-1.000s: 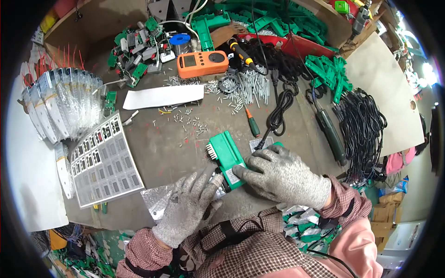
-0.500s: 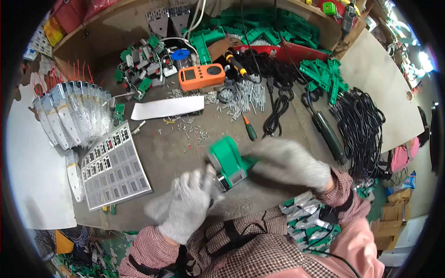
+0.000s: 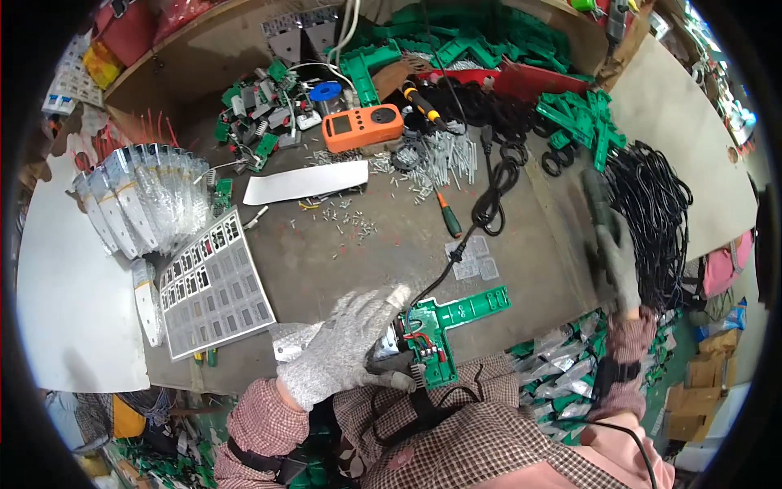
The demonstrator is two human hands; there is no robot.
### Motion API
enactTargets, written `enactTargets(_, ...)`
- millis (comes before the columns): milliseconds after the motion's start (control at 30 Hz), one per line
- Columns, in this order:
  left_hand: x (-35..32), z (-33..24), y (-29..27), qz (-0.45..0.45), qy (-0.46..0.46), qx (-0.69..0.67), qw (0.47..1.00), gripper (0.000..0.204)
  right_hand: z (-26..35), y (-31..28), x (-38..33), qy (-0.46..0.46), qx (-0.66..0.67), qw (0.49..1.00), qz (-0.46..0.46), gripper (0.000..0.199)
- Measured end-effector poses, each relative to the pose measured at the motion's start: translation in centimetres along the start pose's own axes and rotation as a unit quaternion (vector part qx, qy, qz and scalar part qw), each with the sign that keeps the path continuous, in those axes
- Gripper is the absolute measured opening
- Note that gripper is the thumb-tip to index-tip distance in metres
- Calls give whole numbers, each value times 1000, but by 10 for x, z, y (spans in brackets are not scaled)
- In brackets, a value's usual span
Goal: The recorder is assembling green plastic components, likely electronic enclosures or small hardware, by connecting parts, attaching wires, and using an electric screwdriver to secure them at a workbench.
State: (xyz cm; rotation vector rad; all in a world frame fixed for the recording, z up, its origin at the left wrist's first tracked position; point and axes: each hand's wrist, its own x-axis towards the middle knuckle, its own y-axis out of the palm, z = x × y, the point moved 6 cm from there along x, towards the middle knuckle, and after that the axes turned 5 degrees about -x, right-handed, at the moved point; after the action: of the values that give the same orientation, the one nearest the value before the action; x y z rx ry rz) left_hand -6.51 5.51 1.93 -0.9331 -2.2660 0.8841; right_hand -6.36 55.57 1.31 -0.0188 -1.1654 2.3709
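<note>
A green plastic housing (image 3: 476, 306) lies open side up near the front edge of the bench, with red wires and small electronic parts inside. My gloved left hand (image 3: 346, 346) is closed around its left end, where a metal part shows. A black power cord (image 3: 444, 273) runs from the housing up to a bundled coil. Far to the right, my gloved right hand (image 3: 621, 257) is closed around a dark cylindrical electric screwdriver (image 3: 599, 200), beside a heap of black cords (image 3: 648, 220). Some of its fingers are hidden.
A grey-white board of small labels (image 3: 216, 285) lies at left, beside bagged metal blades (image 3: 142, 200). An orange meter (image 3: 362, 128), loose screws (image 3: 448, 159), a green-handled screwdriver (image 3: 449, 216) and a white strip (image 3: 305, 182) lie farther back. Clear plastic pieces (image 3: 472, 258) sit above the housing.
The housing has turned over, now showing its wired inside. My right hand has left it and moved right, taking hold of the electric screwdriver. The cord now stretches toward the housing.
</note>
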Motion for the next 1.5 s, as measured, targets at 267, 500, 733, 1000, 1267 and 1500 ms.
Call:
enactTargets(267,20,-9,4,16,-6,-40,999,132,191,56,-69,-28,647,755,104,81)
enactTargets(500,17,-14,5,-6,-37,3,999,130,241,103,-96,-93,756,589,271,96)
enactTargets(733,13,-10,11,5,-34,-11,999,129,240,111,-111,-41,704,688,172,88)
enactTargets(1000,18,-8,12,28,-47,-43,998,125,238,114,-115,-12,712,691,121,85)
enactTargets(1267,19,-8,12,34,-37,-65,997,119,231,117,-115,46,695,715,64,90)
enactTargets(1500,24,-12,10,48,-18,-45,998,116,266,115,-133,-175,585,766,201,74)
